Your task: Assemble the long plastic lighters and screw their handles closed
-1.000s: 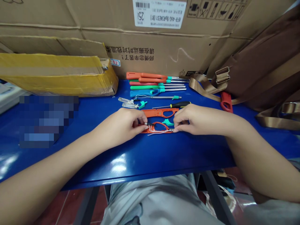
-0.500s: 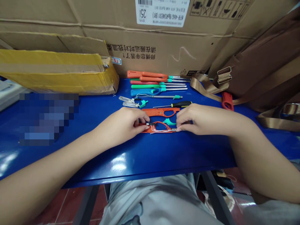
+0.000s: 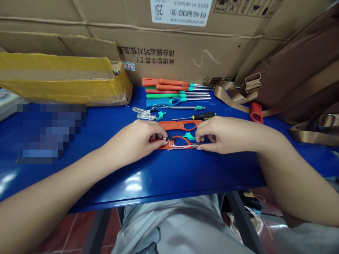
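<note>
An orange lighter shell half (image 3: 178, 142) with white wires in it lies on the blue table (image 3: 164, 173). My left hand (image 3: 140, 139) pinches its left end with closed fingers. My right hand (image 3: 219, 134) pinches its right end near a metal tube. A second orange shell half (image 3: 180, 125) lies just behind, with a small teal trigger piece (image 3: 189, 135) between the two.
A black-handled screwdriver (image 3: 200, 116), several long lighters (image 3: 169, 91) and small clear parts (image 3: 141, 113) lie farther back. A yellow-taped box (image 3: 63, 77) stands at the left, large cardboard boxes (image 3: 185, 38) behind, a brown bag with straps (image 3: 299, 81) at the right.
My hands stay on the orange shell half; the fingers shift slightly. The view has tilted a little.
</note>
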Tool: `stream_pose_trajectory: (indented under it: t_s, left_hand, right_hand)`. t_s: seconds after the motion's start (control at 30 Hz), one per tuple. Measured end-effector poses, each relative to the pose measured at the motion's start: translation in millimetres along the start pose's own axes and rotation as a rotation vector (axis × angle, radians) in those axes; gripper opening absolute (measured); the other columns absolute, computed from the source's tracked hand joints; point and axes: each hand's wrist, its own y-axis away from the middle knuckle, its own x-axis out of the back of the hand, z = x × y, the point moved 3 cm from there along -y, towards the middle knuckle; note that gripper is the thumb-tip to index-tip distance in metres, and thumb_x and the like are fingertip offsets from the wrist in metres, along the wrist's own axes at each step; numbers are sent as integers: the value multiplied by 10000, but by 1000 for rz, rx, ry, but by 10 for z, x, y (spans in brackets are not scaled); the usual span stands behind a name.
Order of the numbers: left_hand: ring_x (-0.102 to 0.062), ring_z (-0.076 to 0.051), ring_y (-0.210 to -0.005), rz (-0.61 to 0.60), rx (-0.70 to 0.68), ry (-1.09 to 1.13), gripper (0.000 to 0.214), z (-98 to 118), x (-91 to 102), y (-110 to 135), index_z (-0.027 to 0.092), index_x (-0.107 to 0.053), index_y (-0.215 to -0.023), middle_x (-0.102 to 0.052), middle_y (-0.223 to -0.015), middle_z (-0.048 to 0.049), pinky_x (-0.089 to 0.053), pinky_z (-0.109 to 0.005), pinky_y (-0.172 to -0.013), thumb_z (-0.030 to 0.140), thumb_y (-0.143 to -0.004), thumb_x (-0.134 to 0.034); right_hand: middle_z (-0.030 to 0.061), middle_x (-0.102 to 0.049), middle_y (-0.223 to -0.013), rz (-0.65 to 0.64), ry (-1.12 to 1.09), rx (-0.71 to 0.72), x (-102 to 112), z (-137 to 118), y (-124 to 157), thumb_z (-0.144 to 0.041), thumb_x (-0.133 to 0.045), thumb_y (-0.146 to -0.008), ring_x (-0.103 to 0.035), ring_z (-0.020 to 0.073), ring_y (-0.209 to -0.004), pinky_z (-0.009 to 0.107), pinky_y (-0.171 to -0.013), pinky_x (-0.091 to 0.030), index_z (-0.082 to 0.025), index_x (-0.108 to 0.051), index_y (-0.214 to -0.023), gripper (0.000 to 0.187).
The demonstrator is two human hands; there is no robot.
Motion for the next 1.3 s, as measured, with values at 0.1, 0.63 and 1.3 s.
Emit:
stream_pose_trajectory:
  t_s: [0.1, 0.63, 1.3]
  left_hand:
    - [-666, -167, -763, -1, -8, -15, 121, 12, -2, -7, 189, -773, -957, -749, -873, -21, -464, -278, -703, 230, -904, -673]
    - [-675, -167, -782, 21, -42, -35, 117, -4, -12, -2, 196, -778, -953, -762, -896, -15, -469, -273, -695, 214, -903, -674]
    - [-679, -170, -784, 9, -52, -17, 134, -4, -18, 4, 190, -774, -940, -763, -914, -32, -484, -273, -696, 218, -903, -648]
  right_hand:
    - [-1, -663, -739, -6, -14, -7, -9, 0, -9, -317, -667, -902, -540, 136, -642, 262, -597, -328, -203, -675, -806, 149]
    - [30, -750, -832, 45, 6, 153, -34, -73, -43, -108, -604, -925, -663, 167, -757, 282, -718, -443, -189, -783, -885, 200]
    - [33, -752, -808, 61, -150, -34, 6, 14, -65, -291, -650, -914, -660, 166, -733, 281, -697, -445, -203, -795, -863, 177]
